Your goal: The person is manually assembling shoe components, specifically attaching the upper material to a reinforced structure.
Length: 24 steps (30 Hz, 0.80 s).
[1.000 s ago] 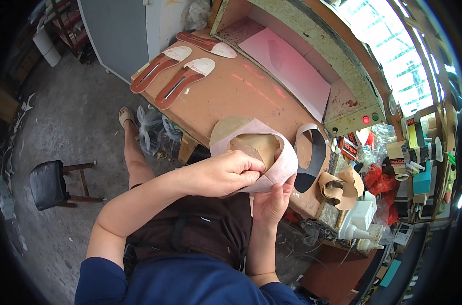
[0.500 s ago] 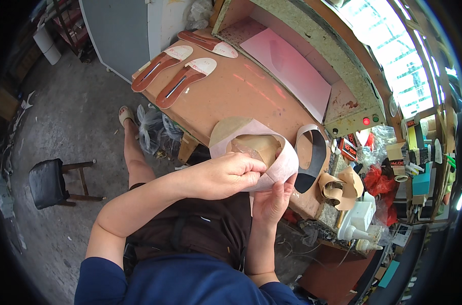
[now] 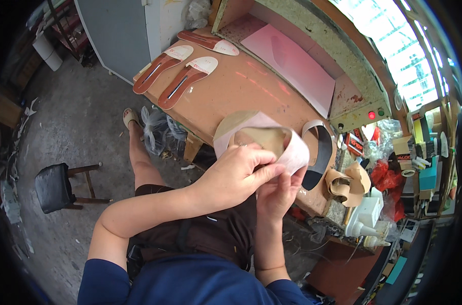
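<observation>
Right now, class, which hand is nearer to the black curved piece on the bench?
Right: the right hand is by the lower left of the black curved piece; the left hand is farther away to the left.

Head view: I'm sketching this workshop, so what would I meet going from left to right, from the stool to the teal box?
Black stool → sandal → clear plastic bag → pink-and-tan piece → black strap → tan scraps → red bag → teal box.

three insoles (image 3: 189, 79) bear small red print on their pale ends (image 3: 204, 64). a red-and-black box (image 3: 354, 144) carries large pale characters on its side. a carton (image 3: 402, 147) shows a band of print, blurred.
</observation>
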Tool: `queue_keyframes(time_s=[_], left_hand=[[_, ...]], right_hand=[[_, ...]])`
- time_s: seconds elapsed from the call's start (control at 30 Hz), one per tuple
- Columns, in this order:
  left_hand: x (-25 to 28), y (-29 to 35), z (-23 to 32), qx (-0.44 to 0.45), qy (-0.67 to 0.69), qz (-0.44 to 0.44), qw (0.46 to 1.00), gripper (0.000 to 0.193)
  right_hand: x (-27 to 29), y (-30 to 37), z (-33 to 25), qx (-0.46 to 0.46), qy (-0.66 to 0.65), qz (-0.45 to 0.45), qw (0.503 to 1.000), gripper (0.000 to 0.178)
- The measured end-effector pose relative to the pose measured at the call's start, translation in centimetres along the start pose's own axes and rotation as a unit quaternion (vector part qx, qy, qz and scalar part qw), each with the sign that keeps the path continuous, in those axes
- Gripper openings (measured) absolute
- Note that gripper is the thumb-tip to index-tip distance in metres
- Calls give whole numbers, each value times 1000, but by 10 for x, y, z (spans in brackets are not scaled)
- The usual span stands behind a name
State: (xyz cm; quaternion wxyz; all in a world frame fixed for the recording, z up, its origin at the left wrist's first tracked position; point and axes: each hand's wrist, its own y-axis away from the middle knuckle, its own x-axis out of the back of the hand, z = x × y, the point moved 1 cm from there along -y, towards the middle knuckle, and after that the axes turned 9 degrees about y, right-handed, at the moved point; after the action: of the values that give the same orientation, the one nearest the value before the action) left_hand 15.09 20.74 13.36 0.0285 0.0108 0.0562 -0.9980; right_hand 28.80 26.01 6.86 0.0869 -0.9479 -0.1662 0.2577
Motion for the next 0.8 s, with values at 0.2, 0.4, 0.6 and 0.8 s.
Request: queue_keyframes(time_s=[0.2, 0.4, 0.6, 0.8], left_hand=[[18, 7, -25, -169, -139, 8, 976, 22], [29, 44, -79, -162, -144, -98, 971, 21], [29, 62, -92, -130, -155, -99, 974, 19], [14, 74, -88, -66, -106, 8, 992, 14]], right_hand=[[15, 15, -2, -33, 101, -30, 994, 82], [52, 55, 26, -281, -3, -129, 951, 83], [42, 50, 36, -299, -8, -158, 941, 69], [23, 49, 31, -279, 39, -92, 955, 59]])
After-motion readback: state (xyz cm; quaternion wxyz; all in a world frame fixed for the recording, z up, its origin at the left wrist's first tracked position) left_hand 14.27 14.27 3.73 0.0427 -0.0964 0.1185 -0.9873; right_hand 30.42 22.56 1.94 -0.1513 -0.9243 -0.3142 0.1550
